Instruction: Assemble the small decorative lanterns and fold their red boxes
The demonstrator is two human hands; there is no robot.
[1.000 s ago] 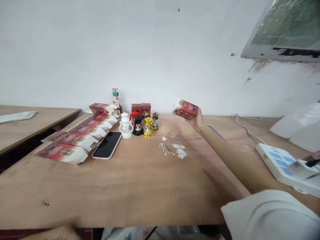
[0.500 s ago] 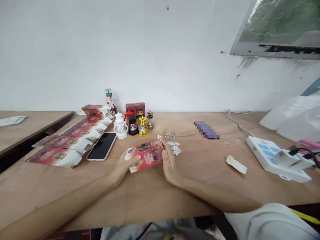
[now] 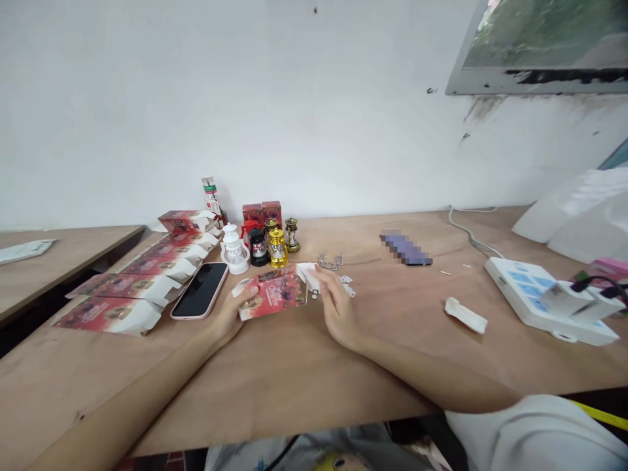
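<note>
My left hand [image 3: 229, 316] is closed around one end of a red printed cardboard box [image 3: 277, 294], its thumb on top. The box is tilted above the table, and a white end flap [image 3: 308, 272] sticks out at its right. My right hand [image 3: 339, 315] is at that end with its fingers stretched out. The fingertips are at the flap; whether they press on it I cannot tell. Small white pieces [image 3: 348, 288] lie partly hidden behind this hand. Beyond the box stand a white lantern [image 3: 235, 254], a black lantern [image 3: 258, 248] and a gold lantern [image 3: 277, 250].
Several flattened red boxes [image 3: 105, 313] overlap at the left, beside a phone [image 3: 200, 292]. Two closed red boxes [image 3: 262, 212] stand near the wall. Small metal wire pieces [image 3: 331, 262] lie mid-table. A power strip [image 3: 544, 301] and a white scrap [image 3: 466, 315] are at the right.
My right hand has come off the box's side, and its fingers are now at the end flap, which shows folded out. The box has shifted slightly left and up in the view.
</note>
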